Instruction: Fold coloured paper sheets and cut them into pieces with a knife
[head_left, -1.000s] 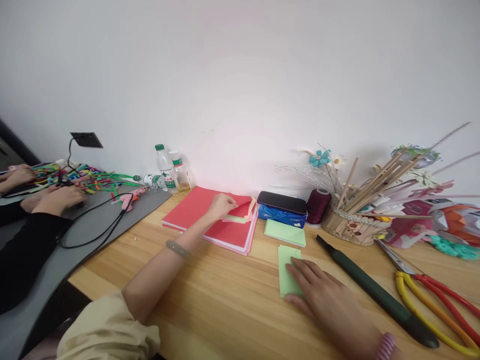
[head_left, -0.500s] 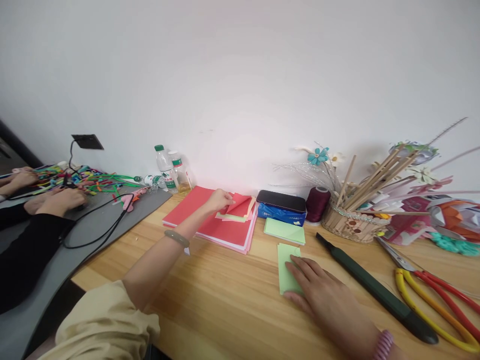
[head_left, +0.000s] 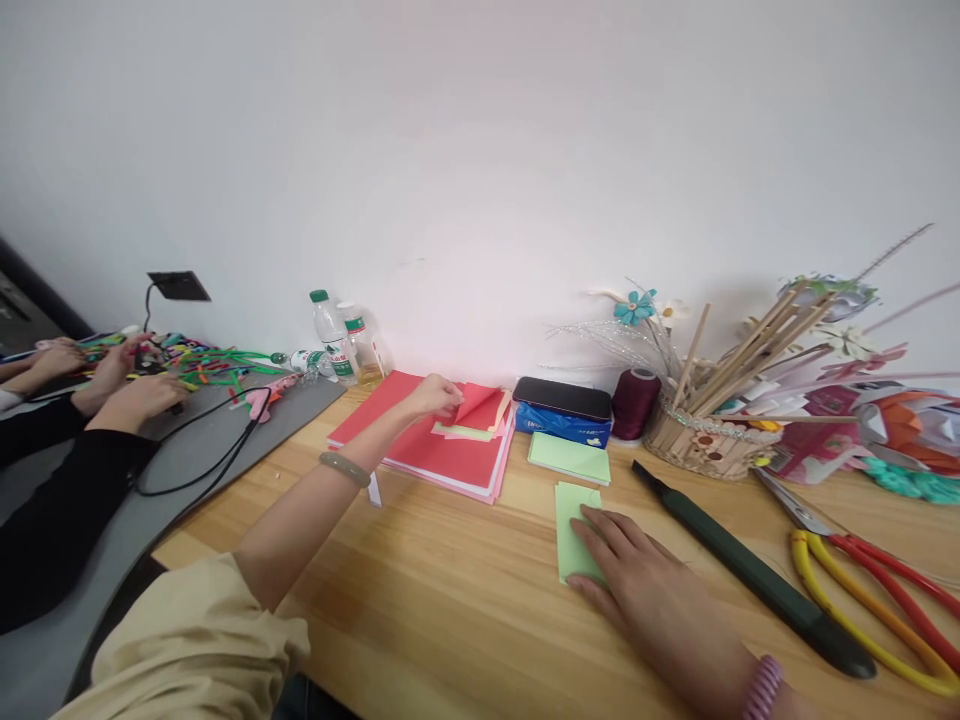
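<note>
On the wooden desk (head_left: 450,590) against the white wall, the widest thing is a grey mat (head_left: 187,440) at the far left, where another person's hands (head_left: 139,395) work among coloured strips (head_left: 202,358) with a black cable (head_left: 217,450) trailing across it. Next in size comes the stack of red paper (head_left: 442,462) near the wall. The left hand (head_left: 435,395) reaches to it, its grip pinched on the corner of the top red sheet (head_left: 480,405), which curls up off the stack and shows lighter sheets beneath. To the right stands a basket of wooden sticks and paper flowers (head_left: 705,440), and a long dark green tool (head_left: 750,570) lies aslant in front of it, with yellow and red handled scissors (head_left: 870,590) beside. The right hand (head_left: 645,590) lies flat, fingers spread, pressing the near part of a folded green paper (head_left: 574,525). A second green sheet (head_left: 568,458) lies just behind, in front of a blue tissue pack (head_left: 559,425) topped by a black case (head_left: 562,398). A maroon thread spool (head_left: 634,402) and two water bottles (head_left: 341,335) stand by the wall.
</note>
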